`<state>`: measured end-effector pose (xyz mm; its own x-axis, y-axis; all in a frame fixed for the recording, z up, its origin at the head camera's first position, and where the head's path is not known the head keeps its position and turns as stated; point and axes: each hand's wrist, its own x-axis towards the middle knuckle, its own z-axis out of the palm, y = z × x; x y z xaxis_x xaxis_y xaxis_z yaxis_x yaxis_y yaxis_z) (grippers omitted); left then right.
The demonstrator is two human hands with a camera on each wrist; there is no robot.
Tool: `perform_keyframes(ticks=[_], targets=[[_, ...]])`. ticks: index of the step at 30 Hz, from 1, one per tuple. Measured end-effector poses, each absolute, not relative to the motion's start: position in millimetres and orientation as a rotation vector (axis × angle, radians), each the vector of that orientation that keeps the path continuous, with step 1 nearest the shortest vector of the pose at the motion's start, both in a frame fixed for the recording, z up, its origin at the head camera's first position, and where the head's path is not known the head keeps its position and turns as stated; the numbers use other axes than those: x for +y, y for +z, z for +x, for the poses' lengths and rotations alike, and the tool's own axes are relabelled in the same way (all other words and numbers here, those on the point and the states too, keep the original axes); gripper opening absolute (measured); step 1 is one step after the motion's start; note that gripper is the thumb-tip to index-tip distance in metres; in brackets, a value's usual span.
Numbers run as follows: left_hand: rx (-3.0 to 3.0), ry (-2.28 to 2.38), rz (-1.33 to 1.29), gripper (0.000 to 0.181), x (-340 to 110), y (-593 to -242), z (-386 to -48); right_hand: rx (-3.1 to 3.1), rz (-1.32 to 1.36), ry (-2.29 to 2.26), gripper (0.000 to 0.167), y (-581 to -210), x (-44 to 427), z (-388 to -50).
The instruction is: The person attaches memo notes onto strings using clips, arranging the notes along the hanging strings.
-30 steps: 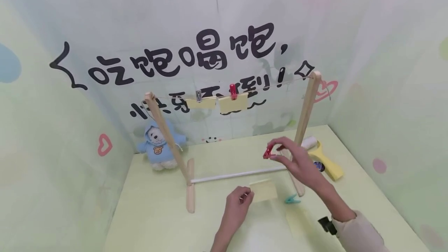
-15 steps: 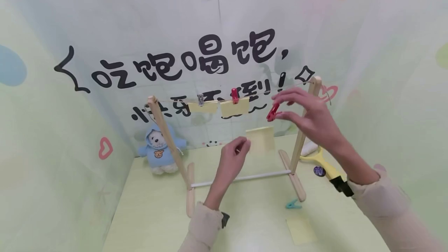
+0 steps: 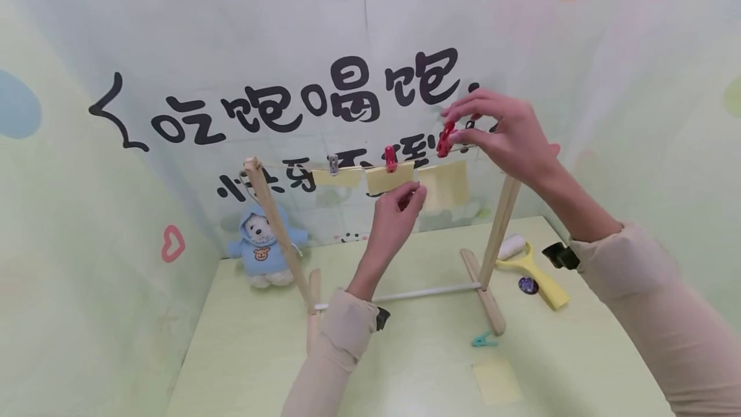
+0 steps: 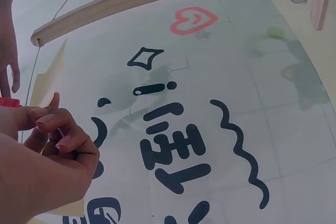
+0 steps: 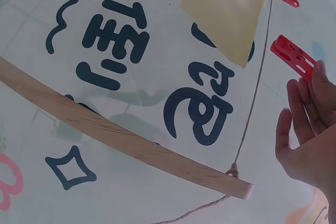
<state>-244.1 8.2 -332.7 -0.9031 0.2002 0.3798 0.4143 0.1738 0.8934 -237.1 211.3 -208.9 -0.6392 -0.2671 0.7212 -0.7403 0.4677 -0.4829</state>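
My left hand (image 3: 398, 214) pinches a pale yellow paper note (image 3: 448, 184) by its left edge, just under the string (image 5: 256, 85). With thumb and fingers my right hand (image 3: 505, 137) holds a red clothespin (image 3: 445, 140) above the note. In the right wrist view this clothespin (image 5: 293, 59) points toward the string; whether it touches cannot be told. Two other notes hang to the left. A grey clothespin (image 3: 333, 165) clips the far one (image 3: 341, 178), and another red clothespin (image 3: 390, 159) clips the nearer one (image 3: 382, 181), partly behind my left hand.
Wooden posts (image 3: 279, 233) carry the string, joined low by a white rod (image 3: 431, 291). On the table (image 3: 249, 346) lie a teal clothespin (image 3: 484, 340), another note (image 3: 496, 381), a yellow-handled roller (image 3: 541, 278) and a purple disc (image 3: 528, 285). A blue-hooded plush (image 3: 263, 253) sits at left.
Both hands have risen from near the table to the string. The left hand brings the note up beside the hanging ones; the right hand brings the red clothespin up above it.
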Motion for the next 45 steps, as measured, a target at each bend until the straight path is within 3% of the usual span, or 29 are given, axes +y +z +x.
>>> perform_keyframes(ticks=[18,33,40,45], targets=[[-2.296,-1.832,-0.561,0.025,7.3,-314.1,-251.3,-2.263,0.786,1.015,0.017,-213.6,212.8,-249.9],[-2.319,-1.865,-0.566,0.023,13.7,-316.2,-250.1,-2.442,0.797,0.855,0.037,-213.3,213.8,-245.2],[-2.298,-1.872,-0.528,0.024,11.4,-323.3,-250.4,-2.352,0.838,0.795,0.062,-224.4,219.1,-224.3],[-2.275,-1.851,-0.553,0.024,10.7,-327.2,-250.7,-2.206,0.836,0.843,0.045,-244.4,231.5,-191.2]])
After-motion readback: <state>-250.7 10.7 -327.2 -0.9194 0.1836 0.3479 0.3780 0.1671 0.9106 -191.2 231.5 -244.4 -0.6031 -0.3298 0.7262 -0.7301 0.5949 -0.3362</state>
